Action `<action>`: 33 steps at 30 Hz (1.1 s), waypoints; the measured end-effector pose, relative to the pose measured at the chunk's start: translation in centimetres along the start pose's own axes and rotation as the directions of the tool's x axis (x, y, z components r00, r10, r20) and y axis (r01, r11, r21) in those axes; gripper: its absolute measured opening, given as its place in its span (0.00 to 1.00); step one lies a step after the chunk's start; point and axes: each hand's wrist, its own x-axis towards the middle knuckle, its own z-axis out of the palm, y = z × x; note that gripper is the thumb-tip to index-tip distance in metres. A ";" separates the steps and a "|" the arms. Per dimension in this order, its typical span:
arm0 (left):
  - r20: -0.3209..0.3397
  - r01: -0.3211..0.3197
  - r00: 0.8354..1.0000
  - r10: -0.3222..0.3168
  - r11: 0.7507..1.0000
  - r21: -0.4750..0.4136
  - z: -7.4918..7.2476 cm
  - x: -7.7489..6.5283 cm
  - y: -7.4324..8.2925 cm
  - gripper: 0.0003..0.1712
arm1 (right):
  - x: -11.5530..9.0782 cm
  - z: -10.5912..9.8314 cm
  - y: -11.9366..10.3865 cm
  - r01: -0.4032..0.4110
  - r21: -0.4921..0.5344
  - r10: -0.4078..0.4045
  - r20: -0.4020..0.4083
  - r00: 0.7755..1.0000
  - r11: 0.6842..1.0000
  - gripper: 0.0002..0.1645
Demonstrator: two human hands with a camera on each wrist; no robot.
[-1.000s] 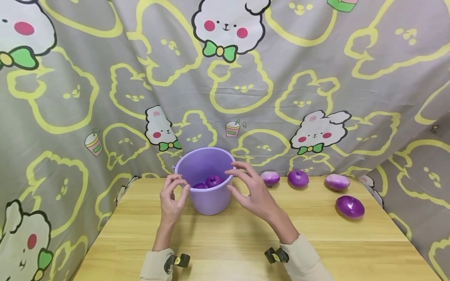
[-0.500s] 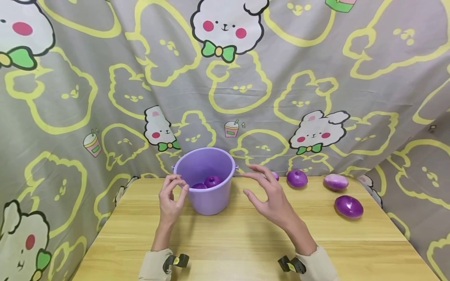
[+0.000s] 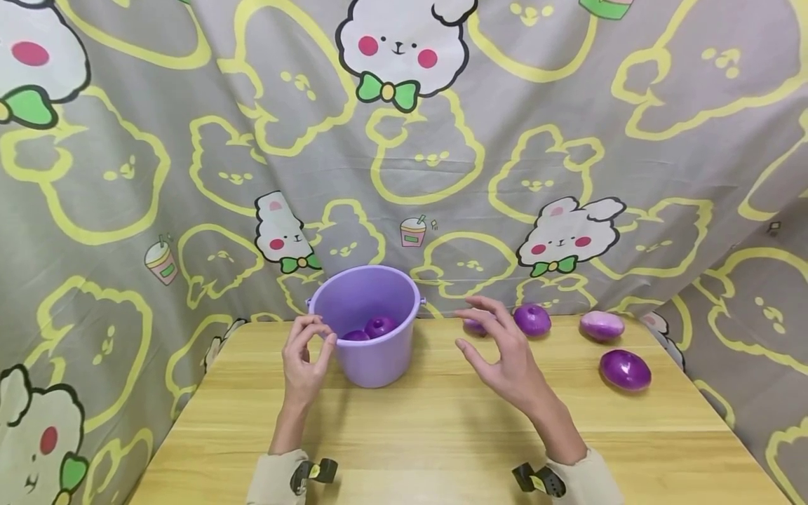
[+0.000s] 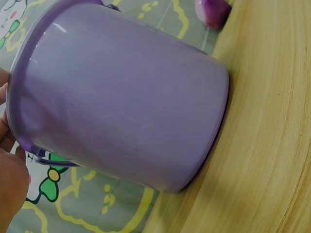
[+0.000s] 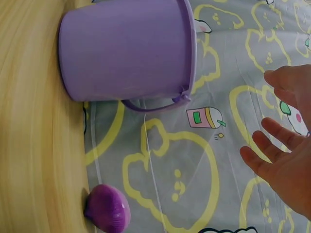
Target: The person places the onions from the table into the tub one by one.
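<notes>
A purple bucket [image 3: 376, 361] stands upright on the table, with purple onions [image 3: 381, 327] lying inside it. My left hand [image 3: 306, 361] is at the near left part of its rim, thumb and fingers curled together there; in the left wrist view the fingers of the left hand [image 4: 12, 182] meet the rim. My right hand [image 3: 505, 354] is in the air right of the bucket, fingers spread and holding nothing. Behind its fingertips a purple onion [image 3: 476, 323] is partly hidden. In the right wrist view that hand [image 5: 286, 160] is apart from the bucket [image 5: 129, 51].
To the right lie a dark purple onion [image 3: 532, 320], a paler one [image 3: 602, 325] and a glossy dark onion [image 3: 625, 370] closer to me. A grey patterned curtain [image 3: 435, 126] hangs right behind the wooden table [image 3: 416, 449].
My right hand has left the bucket's right rim and moved to the right, toward the onions. My left hand has stayed at the rim, and the bucket stands where it was.
</notes>
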 end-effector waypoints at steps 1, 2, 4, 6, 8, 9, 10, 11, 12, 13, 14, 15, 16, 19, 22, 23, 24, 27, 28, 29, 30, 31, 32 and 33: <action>-0.002 -0.001 1.000 0.001 1.000 -0.003 0.0 0.0 0.0 0.05 | 0.0 -0.1 0.1 0.001 0.000 -0.001 -0.001 1.000 1.000 0.30; -0.004 -0.001 1.000 0.001 1.000 -0.005 0.0 0.0 0.0 0.05 | 0.0 -0.3 0.1 0.001 -0.001 -0.001 -0.003 1.000 1.000 0.30; -0.007 -0.003 1.000 0.003 1.000 -0.008 0.1 0.0 -0.1 0.04 | 0.0 -0.7 0.2 -0.013 -0.002 0.013 -0.004 1.000 1.000 0.30; -0.008 -0.003 1.000 0.003 1.000 -0.010 0.1 -0.1 -0.1 0.05 | 0.0 -1.1 0.3 -0.030 -0.014 0.030 -0.008 1.000 0.999 0.30; -0.006 -0.002 1.000 0.001 1.000 -0.013 0.2 0.0 -0.1 0.06 | -0.1 -1.5 0.5 -0.039 -0.029 0.038 -0.020 0.999 0.999 0.29; -0.007 -0.002 1.000 0.002 1.000 -0.014 0.2 0.0 -0.1 0.07 | -0.1 -1.7 0.6 -0.043 -0.037 0.042 -0.026 0.999 0.998 0.29; -0.008 -0.001 1.000 0.001 1.000 -0.015 0.3 0.0 -0.1 0.07 | -0.1 -1.9 0.7 -0.044 -0.044 0.043 -0.032 0.999 0.998 0.29; -0.009 0.000 1.000 0.000 1.000 -0.017 0.3 0.0 -0.1 0.08 | -0.1 -2.1 0.8 -0.043 -0.052 0.041 -0.038 0.998 0.998 0.29; -0.010 0.000 1.000 0.000 1.000 -0.020 0.3 0.0 -0.1 0.08 | -0.1 -2.3 0.9 -0.045 -0.053 0.043 -0.043 0.998 0.998 0.29; -0.011 0.000 1.000 0.000 1.000 -0.020 0.3 -0.1 -0.1 0.08 | -0.1 -2.4 1.0 -0.047 -0.055 0.044 -0.049 0.998 0.997 0.28; -0.011 0.002 1.000 -0.002 1.000 -0.019 0.3 -0.1 -0.1 0.08 | -0.1 -2.6 1.0 -0.052 -0.060 0.049 -0.053 0.997 0.997 0.28; -0.011 0.003 1.000 -0.003 1.000 -0.021 0.3 -0.1 0.0 0.08 | -0.2 -2.8 1.1 -0.061 -0.066 0.057 -0.055 0.997 0.996 0.28; -0.011 0.004 1.000 -0.005 1.000 -0.021 0.3 -0.1 0.0 0.08 | -0.2 -2.9 1.2 -0.068 -0.070 0.064 -0.058 0.996 0.995 0.28; -0.011 0.007 1.000 -0.008 1.000 -0.014 0.2 0.0 0.1 0.07 | -0.4 -3.1 1.5 -0.088 -0.075 0.083 -0.065 0.994 0.993 0.28; -0.012 0.006 1.000 -0.006 1.000 -0.008 0.1 0.0 0.2 0.06 | -0.4 -3.3 1.9 -0.081 -0.076 0.075 -0.080 0.994 0.994 0.28; -0.012 0.004 1.000 -0.004 1.000 -0.007 0.1 0.1 0.2 0.06 | -0.4 -3.4 2.1 -0.080 -0.077 0.073 -0.083 0.994 0.994 0.28; -0.012 0.004 1.000 -0.004 1.000 -0.008 0.0 0.1 0.1 0.06 | -0.4 -3.4 2.3 -0.078 -0.081 0.071 -0.088 0.994 0.994 0.28; -0.010 0.001 1.000 -0.001 1.000 -0.008 0.0 0.1 0.1 0.07 | -0.6 -3.8 2.7 -0.084 -0.094 0.074 -0.103 0.992 0.992 0.29; -0.011 0.001 1.000 -0.002 1.000 -0.008 0.1 0.0 0.0 0.07 | -0.7 -3.9 2.9 -0.091 -0.097 0.080 -0.104 0.991 0.991 0.28; -0.012 0.003 1.000 -0.003 1.000 -0.010 0.1 0.0 0.0 0.08 | -0.7 -4.1 3.0 -0.098 -0.100 0.087 -0.104 0.991 0.990 0.28; -0.014 0.003 1.000 -0.003 1.000 -0.009 0.1 -0.1 0.0 0.08 | -0.8 -4.2 3.1 -0.103 -0.103 0.092 -0.107 0.990 0.989 0.28; -0.015 0.001 1.000 -0.001 1.000 -0.007 0.1 -0.1 0.0 0.08 | -0.9 -4.3 3.3 -0.108 -0.107 0.096 -0.110 0.989 0.988 0.28; -0.015 0.000 1.000 0.000 1.000 -0.006 0.1 0.0 0.0 0.08 | -1.0 -4.5 3.4 -0.116 -0.110 0.104 -0.111 0.988 0.987 0.28; -0.015 -0.002 1.000 0.001 1.000 -0.006 0.2 0.0 0.0 0.07 | -1.0 -4.6 3.5 -0.125 -0.115 0.112 -0.113 0.987 0.985 0.28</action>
